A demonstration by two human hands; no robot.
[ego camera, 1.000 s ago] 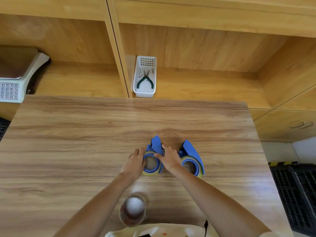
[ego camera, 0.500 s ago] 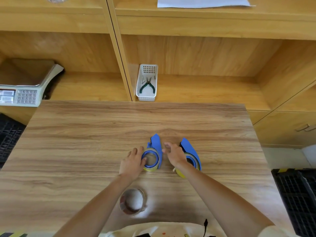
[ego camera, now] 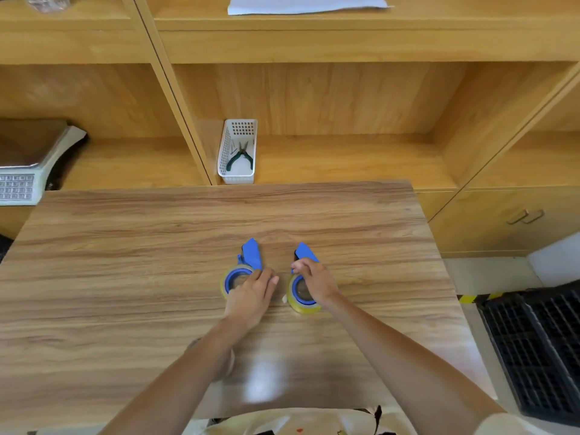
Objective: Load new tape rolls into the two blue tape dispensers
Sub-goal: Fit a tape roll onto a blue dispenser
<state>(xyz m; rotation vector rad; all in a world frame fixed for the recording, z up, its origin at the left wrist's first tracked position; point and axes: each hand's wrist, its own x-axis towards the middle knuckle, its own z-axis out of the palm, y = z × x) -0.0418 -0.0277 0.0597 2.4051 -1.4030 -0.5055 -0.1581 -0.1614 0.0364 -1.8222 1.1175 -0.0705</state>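
Two blue tape dispensers stand side by side near the middle of the wooden table [ego camera: 125, 262], each with a yellowish tape roll seated in its ring. My left hand [ego camera: 251, 293] lies over the right side of the left dispenser [ego camera: 248, 262], fingers curled on its body. My right hand [ego camera: 314, 279] grips the right dispenser [ego camera: 303, 287] from the right, thumb and fingers pinching near its blue handle. A short tape end [ego camera: 284, 298] sticks out at the left of the right roll. A loose tape roll [ego camera: 230, 362] near the front edge is mostly hidden under my left forearm.
Behind the table are wooden shelves. A white basket [ego camera: 238, 152] holding green-handled pliers stands on the shelf just past the far edge. A weighing scale [ego camera: 28, 171] sits at the left. White paper [ego camera: 304, 3] lies on the upper shelf. Black crates [ego camera: 533, 356] stand on the floor to the right.
The two dispensers now stand further apart. My left hand slid from the left side onto the left dispenser; my right hand went from between them onto the right dispenser. The camera tilted up.
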